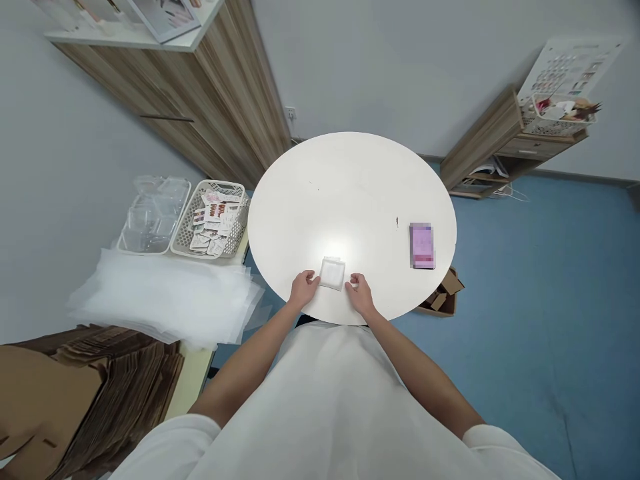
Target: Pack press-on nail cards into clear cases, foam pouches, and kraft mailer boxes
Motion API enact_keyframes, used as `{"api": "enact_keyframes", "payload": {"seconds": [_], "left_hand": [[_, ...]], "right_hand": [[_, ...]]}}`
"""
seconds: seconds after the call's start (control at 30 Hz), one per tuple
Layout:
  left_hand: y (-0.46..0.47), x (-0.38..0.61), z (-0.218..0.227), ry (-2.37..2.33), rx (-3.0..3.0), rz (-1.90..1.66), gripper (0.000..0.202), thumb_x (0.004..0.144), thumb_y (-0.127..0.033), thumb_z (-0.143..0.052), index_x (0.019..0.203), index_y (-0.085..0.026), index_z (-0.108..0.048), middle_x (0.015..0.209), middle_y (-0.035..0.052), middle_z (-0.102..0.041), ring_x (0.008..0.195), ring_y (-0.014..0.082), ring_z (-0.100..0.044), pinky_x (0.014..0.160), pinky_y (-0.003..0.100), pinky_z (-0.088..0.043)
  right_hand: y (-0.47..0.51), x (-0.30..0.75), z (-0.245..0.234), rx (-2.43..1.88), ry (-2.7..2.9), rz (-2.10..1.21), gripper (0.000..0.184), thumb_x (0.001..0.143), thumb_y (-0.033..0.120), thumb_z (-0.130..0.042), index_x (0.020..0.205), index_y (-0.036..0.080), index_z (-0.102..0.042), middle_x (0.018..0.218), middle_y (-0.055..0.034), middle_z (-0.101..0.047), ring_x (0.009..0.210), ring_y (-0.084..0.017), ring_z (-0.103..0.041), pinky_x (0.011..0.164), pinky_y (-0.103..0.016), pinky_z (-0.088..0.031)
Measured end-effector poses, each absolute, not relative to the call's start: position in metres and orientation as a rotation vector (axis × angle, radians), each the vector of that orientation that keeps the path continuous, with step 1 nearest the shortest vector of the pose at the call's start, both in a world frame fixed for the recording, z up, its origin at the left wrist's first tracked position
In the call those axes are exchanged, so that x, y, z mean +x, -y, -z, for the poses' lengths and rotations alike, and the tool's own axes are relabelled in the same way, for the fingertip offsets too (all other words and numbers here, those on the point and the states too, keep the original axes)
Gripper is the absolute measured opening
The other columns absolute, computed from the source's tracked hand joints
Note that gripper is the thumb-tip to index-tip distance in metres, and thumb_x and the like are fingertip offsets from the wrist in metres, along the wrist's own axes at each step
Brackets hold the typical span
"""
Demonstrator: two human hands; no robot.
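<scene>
A small, clear square box point(332, 274), seemingly plastic, lies flat near the front edge of the white round table point(345, 180). At its left side is my left hand point(303, 289), fingers loosely bent and slightly apart, with the thumb tip at or very near the box's edge. Just off the right side, my right hand point(361, 294) rests with thumb and fingers parted and a small gap to the box. Neither hand grips anything. What the box contains, if anything, cannot be made out.
A phone point(423, 246) with a blurred screen lies on the table's right. To the left stand a basket of printed cards point(175, 248), a bin of clear boxes point(135, 248), white sheets point(165, 293) and stacked cardboard point(125, 393). A carton point(445, 310) sits below right.
</scene>
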State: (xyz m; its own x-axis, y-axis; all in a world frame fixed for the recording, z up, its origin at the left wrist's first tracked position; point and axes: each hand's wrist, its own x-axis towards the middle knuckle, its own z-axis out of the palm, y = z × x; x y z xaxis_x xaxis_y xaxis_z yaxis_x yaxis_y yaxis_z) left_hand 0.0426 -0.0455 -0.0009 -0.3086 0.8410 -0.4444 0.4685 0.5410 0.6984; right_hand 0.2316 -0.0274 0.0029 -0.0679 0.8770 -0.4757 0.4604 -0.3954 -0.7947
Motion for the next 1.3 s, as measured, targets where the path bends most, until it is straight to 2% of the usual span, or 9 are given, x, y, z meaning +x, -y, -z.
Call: {"api": "enact_keyframes", "payload": {"seconds": [0.2, 0.37, 0.57, 0.9, 1.3], "left_hand": [[0.054, 0.055, 0.004, -1.871, 1.059, -0.657, 0.045, 0.076, -0.025, -0.049, 0.121, -0.019, -0.044, 0.107, 0.0087, -0.054, 0.086, 0.0151, -0.055, 0.078, 0.031, -0.044], [0.05, 0.056, 0.009, -1.809, 1.114, -0.684, 0.049, 0.07, -0.014, -0.05, 0.118, -0.02, -0.047, 0.106, 0.0086, -0.053, 0.089, 0.0172, -0.053, 0.076, 0.031, -0.045], [0.038, 0.017, 0.007, -1.846, 0.958, -0.8, 0.053, 0.071, -0.013, -0.05, 0.123, -0.019, -0.039, 0.11, 0.0101, -0.052, 0.093, 0.0176, -0.053, 0.072, 0.029, -0.045], [0.007, -0.098, 0.012, -1.93, 0.958, -0.875, 0.055, 0.069, -0.013, -0.049, 0.123, -0.019, -0.039, 0.124, 0.0093, -0.043, 0.111, 0.0203, -0.044, 0.089, 0.033, -0.04], [-0.021, -0.143, 0.017, -1.918, 1.03, -0.838, 0.059, 0.068, -0.013, -0.049, 0.125, -0.021, -0.037, 0.123, 0.0086, -0.04, 0.114, 0.0226, -0.041, 0.086, 0.034, -0.042]], "right_hand": [[0.031, 0.23, -0.012, -1.653, 1.394, -1.711, 0.042, 0.072, 0.033, -0.049, 0.113, 0.025, -0.044, 0.117, -0.0063, -0.045, 0.084, -0.015, -0.057, 0.077, -0.033, -0.045], [0.025, 0.215, -0.008, -1.659, 1.386, -1.779, 0.046, 0.068, 0.029, -0.053, 0.114, 0.025, -0.047, 0.119, -0.0062, -0.044, 0.094, -0.018, -0.054, 0.079, -0.033, -0.047], [0.004, 0.169, -0.005, -1.601, 1.402, -1.801, 0.05, 0.067, 0.026, -0.054, 0.116, 0.027, -0.044, 0.122, -0.0046, -0.046, 0.103, -0.018, -0.051, 0.085, -0.034, -0.044], [-0.038, 0.039, -0.013, -1.533, 1.337, -1.855, 0.052, 0.067, 0.024, -0.056, 0.117, 0.024, -0.043, 0.124, -0.0053, -0.047, 0.107, -0.018, -0.05, 0.087, -0.032, -0.043], [-0.064, -0.009, -0.018, -1.597, 1.316, -1.798, 0.051, 0.068, 0.024, -0.055, 0.118, 0.024, -0.043, 0.124, -0.0051, -0.047, 0.106, -0.018, -0.05, 0.086, -0.033, -0.043]]}}
